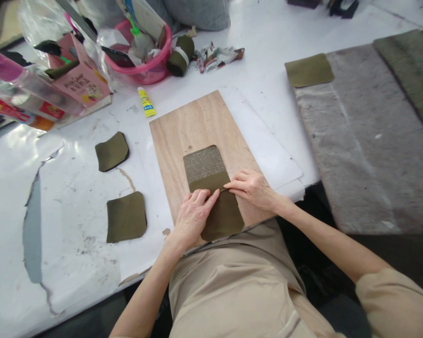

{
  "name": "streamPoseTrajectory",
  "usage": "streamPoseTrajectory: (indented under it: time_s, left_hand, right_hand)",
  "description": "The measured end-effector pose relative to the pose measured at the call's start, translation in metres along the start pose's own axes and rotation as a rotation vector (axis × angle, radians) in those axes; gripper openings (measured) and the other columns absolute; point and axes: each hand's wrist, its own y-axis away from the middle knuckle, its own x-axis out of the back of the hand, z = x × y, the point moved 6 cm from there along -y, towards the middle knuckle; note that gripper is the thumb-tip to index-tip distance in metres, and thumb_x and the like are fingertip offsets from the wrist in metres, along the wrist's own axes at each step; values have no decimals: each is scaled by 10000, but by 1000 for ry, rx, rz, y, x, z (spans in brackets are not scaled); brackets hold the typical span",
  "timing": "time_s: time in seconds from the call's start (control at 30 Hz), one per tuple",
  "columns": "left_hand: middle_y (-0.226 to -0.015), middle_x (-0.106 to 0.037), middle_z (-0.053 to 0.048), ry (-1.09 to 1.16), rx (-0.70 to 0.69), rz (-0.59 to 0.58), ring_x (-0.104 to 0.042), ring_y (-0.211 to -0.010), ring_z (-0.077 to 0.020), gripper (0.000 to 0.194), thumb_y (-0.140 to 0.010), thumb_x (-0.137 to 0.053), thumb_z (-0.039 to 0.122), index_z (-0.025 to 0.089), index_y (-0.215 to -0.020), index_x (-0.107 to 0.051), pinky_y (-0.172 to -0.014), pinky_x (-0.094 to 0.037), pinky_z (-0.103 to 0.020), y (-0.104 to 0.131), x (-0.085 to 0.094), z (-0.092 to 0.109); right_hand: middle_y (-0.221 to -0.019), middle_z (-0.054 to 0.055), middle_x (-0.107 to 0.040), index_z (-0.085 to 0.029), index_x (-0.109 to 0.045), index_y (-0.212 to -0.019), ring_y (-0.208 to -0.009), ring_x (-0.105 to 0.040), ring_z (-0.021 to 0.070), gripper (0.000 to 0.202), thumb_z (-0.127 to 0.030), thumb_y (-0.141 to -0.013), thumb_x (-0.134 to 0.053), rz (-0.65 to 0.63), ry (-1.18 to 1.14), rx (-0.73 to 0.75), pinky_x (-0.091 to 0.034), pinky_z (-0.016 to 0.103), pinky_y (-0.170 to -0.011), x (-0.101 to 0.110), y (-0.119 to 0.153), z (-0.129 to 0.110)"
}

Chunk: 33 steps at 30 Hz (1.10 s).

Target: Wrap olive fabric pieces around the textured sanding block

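Observation:
A wooden board point(193, 117) lies at the table's front edge. On it are an olive fabric piece point(223, 218) and, just beyond, a piece with a speckled grey upper part point(204, 163) and a plain olive band. The two meet along a raised edge or fold; whether they are joined I cannot tell. My left hand point(193, 216) is closed at the left of this edge, thumb and fingers pressed on the fabric. From the right, my right hand point(252, 188) pinches the same edge, fingertips close to the left thumb. The fabric under the fingertips is hidden.
Two olive patches point(127, 217) lie on the white table left of the board. A yellow glue tube point(146, 102), a pink basket point(141, 72) of supplies and an olive roll point(181, 55) stand beyond. At right, a grey felt-like sheet point(366, 141) carries another olive patch point(310, 70).

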Motion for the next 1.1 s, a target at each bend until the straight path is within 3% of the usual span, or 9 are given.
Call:
streamPoseTrajectory:
  time_s: [0.13, 0.47, 0.67, 1.1]
  left_hand:
    - [-1142, -556, -98, 9, 2, -20, -499, -1050, -228, 516, -914, -503, 130, 199, -1420, -431, -872, -451, -358, -1, 1, -1]
    - [-1144, -540, -94, -38, -5, -84, -493, -1051, -223, 523, -936, -454, 138, 227, -1444, -367, -872, -442, -359, -5, 6, 4]
    - [-1209, -527, -119, -59, -27, -93, -485, -1091, -238, 541, -927, -461, 124, 175, -1453, -346, -896, -437, -370, -6, 5, 9]
    - [-1175, -530, -122, -113, -29, -111, -505, -1040, -230, 541, -937, -438, 135, 204, -1463, -331, -839, -441, -364, -11, 7, 17]
  right_hand:
    - [-843, 46, -644, -200, -728, -947, -820, -524, 176, 184, -248, -949, -551, -7, 52, 14, -438, 290, -736, -1, -2, -4]
    - [-870, 50, -636, -203, -717, -963, -836, -504, 175, 192, -223, -960, -527, -14, 121, 30, -414, 284, -739, -4, 2, -4]
    - [-896, 55, -624, -191, -706, -996, -849, -497, 174, 215, -178, -968, -493, -28, 174, 77, -419, 280, -745, -3, 2, -7]
    - [-955, 82, -618, -197, -685, -1125, -912, -519, 191, 245, -167, -958, -509, -58, 146, 49, -464, 307, -790, 0, 11, -8]
